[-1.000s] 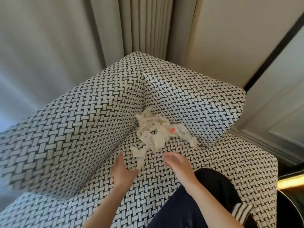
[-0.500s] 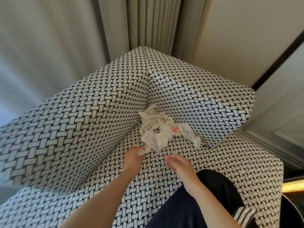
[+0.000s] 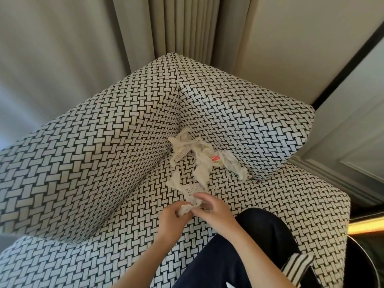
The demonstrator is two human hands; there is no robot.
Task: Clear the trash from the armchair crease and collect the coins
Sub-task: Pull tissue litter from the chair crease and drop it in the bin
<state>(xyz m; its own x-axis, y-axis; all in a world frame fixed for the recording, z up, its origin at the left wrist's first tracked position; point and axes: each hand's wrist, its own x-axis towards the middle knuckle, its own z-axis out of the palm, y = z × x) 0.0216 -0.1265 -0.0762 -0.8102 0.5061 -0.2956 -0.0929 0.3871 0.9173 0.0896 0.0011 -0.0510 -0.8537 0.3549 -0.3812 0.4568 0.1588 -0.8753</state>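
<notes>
A pile of crumpled white tissues and wrappers (image 3: 199,154) with a small red-orange scrap (image 3: 216,158) lies in the back corner crease of the black-and-white woven armchair (image 3: 104,163). A printed receipt (image 3: 193,189) and a tissue strip trail from the pile toward me. My left hand (image 3: 172,221) grips a crumpled tissue wad (image 3: 186,208) over the seat. My right hand (image 3: 212,210) pinches the receipt's near end beside it. No coins show.
Pale curtains (image 3: 176,26) hang behind the chair and a panelled wall (image 3: 342,125) stands to the right. My dark-trousered knee (image 3: 266,231) rests on the seat. A dark round rim (image 3: 367,265) sits at the lower right.
My left hand reached the pile's trailing end, took a tissue wad and drew back toward me. The receipt came out of the pile with it. My right hand closed in and pinched the paper.
</notes>
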